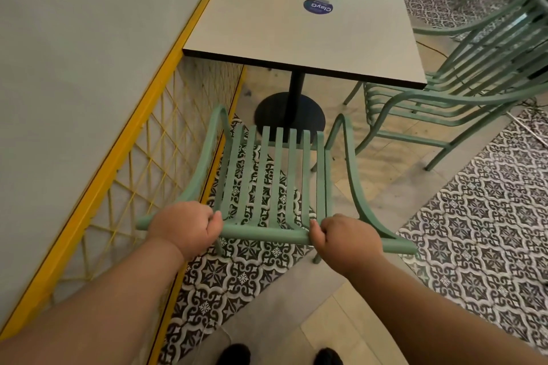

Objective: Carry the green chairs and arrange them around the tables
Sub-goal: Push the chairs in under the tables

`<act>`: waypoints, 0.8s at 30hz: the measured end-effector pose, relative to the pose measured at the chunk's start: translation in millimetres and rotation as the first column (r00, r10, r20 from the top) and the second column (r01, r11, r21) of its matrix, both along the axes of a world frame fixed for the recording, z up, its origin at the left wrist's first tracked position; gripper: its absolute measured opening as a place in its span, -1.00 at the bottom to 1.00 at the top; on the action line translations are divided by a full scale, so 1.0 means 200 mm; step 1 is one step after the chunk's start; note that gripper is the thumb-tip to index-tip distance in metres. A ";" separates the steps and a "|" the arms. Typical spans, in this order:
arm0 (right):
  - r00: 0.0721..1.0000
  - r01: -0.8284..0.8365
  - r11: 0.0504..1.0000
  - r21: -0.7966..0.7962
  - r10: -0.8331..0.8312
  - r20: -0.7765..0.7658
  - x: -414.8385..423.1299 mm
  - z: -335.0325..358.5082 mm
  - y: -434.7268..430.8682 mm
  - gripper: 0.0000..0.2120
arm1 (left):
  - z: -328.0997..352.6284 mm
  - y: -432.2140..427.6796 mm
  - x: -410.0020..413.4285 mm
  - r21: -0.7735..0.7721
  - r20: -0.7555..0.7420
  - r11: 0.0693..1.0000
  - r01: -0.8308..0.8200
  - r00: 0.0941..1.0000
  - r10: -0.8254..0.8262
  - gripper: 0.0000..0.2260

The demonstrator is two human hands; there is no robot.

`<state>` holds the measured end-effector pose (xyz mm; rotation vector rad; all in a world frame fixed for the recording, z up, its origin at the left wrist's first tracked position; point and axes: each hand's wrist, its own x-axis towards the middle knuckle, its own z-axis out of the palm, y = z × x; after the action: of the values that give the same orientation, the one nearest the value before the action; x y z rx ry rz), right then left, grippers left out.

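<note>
Left hand [185, 227] and right hand [345, 241] are both gripping, fingers curled, the green slatted chair's [268, 175] top rail, facing the square table [305, 21].

This looks like a café or small restaurant dining area. A square pedestal bench [296, 38] on a round black foot [267, 115] bears a round blue branded sticker [318, 5]. Matching seating stands by it: a slatted green chair [267, 175] on the near side and a stack of identical chairs [462, 83] at the right. Patterned black-and-white floor tiles [489, 216] and a yellow lattice panel [148, 163] along the wall look decorated for customers.
</note>
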<state>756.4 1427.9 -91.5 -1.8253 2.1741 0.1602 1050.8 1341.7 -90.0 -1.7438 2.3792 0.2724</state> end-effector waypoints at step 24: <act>0.995 -0.082 0.994 0.073 0.077 0.069 -0.10 0.08 -0.04 -0.19 | -0.02 -0.06 0.02 -0.083 0.114 0.996 0.018 0.993 -0.009 -0.28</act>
<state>736.2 1420.5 -76.2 -1.8498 2.0239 0.1942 1055.1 1329.4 -93.2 -1.7285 2.3517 0.0692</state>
